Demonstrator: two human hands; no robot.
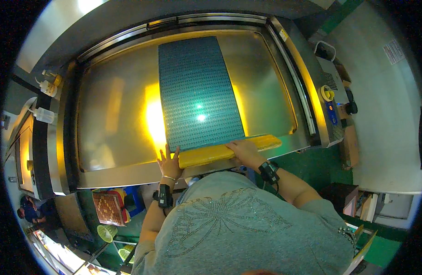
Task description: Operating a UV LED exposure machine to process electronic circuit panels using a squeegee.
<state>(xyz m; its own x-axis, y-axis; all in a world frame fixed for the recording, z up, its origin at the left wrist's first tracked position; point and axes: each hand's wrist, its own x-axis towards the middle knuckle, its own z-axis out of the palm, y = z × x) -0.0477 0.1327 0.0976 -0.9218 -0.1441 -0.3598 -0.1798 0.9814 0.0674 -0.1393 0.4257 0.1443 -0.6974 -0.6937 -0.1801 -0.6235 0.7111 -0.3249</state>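
Note:
A long dark teal panel with a fine, even grid pattern [197, 87] lies flat on a wide metal bed [114, 137]. Across its near edge runs a long, shiny yellow bar or roll [206, 156], slightly tilted up to the right; its exact kind is unclear. My left hand [170, 164] is open, fingers spread, at the panel's near left corner and against the roll's left end. Over the right part of the roll, my right hand [246, 152] is closed, its fingers bent toward the panel's near edge. Both wrists carry dark strapped devices.
Metal rails frame the bed; its right rail [293, 82] carries yellow reflections. Squeeze bottles [45, 114] stand at the left. A yellow tape roll [327, 94] and a blue device [331, 113] sit on the right ledge. Below left are a seat with a beaded cover [110, 208] and a basket [107, 233].

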